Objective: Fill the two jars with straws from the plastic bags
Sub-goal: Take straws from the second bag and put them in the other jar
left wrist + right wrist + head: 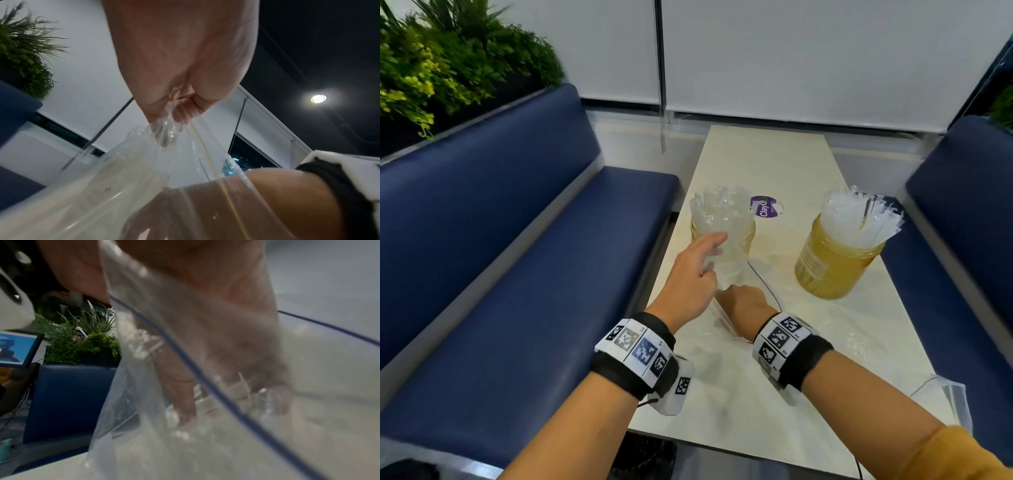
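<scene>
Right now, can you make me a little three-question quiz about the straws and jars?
1. True or false: both yellow jars already have straws sticking out.
2. Which hand pinches the top of the clear plastic bag: A) left, B) right?
3. Fill in: the right hand reaches ____ the bag.

Key:
1. True: the left jar and the right jar both hold straws.
2. A: the left hand pinches the plastic bag.
3. Inside: the right hand shows through the plastic.
</scene>
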A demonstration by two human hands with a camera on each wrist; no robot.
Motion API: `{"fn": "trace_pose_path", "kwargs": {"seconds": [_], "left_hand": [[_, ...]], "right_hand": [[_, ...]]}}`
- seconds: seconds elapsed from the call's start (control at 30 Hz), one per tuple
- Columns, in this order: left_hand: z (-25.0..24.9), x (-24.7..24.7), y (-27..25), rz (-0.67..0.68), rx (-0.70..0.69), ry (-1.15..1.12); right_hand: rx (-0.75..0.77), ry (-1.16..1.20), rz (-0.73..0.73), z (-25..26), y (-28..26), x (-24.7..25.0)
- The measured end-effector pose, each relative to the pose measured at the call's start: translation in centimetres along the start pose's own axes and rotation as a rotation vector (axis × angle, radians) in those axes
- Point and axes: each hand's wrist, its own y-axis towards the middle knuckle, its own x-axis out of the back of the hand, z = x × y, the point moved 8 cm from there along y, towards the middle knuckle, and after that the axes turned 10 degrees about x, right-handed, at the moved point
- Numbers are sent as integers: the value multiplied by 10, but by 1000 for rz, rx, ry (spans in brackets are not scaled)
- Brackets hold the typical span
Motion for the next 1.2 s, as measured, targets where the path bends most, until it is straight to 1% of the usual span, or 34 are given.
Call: {"fn": "trace_pose_path", "kwargs": {"seconds": [0.07, 0.23, 0.33, 0.4, 0.47, 0.53, 0.6, 0.7, 0.77, 0.87, 0.93, 1.0, 1.07, 1.13, 1.17, 1.2], "left_hand": [[2, -1, -2, -8, -6, 16], [3, -2, -5, -18, -16, 51], [4, -2, -6, 1, -7, 94], [6, -3, -6, 38, 4, 108], [7, -4, -7, 63, -13, 163], [9, -5, -8, 81, -36, 237], [14, -8, -10, 99, -31, 285], [26, -11, -9, 89, 9, 342], [30, -15, -9, 71, 11, 378], [27, -20, -11, 5, -16, 342], [22, -19, -12, -86, -56, 331], [16, -13, -12, -211, -103, 340], [11, -6, -12, -332, -142, 337], [8, -1, -12, -404, -142, 327], [9, 1, -12, -417, -128, 315], [10, 2, -11, -421, -115, 288]], "right_hand": [[-18, 31, -17, -1, 1, -3], [-10, 119, 1, -1, 0, -16], [-15, 137, -30, -2, -1, -15], [3, 109, -47, -3, -5, -7], [27, 91, -46, -4, -9, 6], [45, 71, -25, -6, -15, 20], [50, 65, 6, -8, -22, 32], [47, 33, 49, -9, -36, 52], [60, 6, 67, -6, -48, 69], [79, 56, 65, -3, -65, 94], [80, 79, 60, -2, -74, 107], [80, 93, 16, -1, -79, 119], [93, 152, -44, 0, -84, 128], [116, 262, -124, 1, -86, 135], [125, 304, -193, 1, -88, 141], [128, 337, -294, -1, -89, 149]]}}
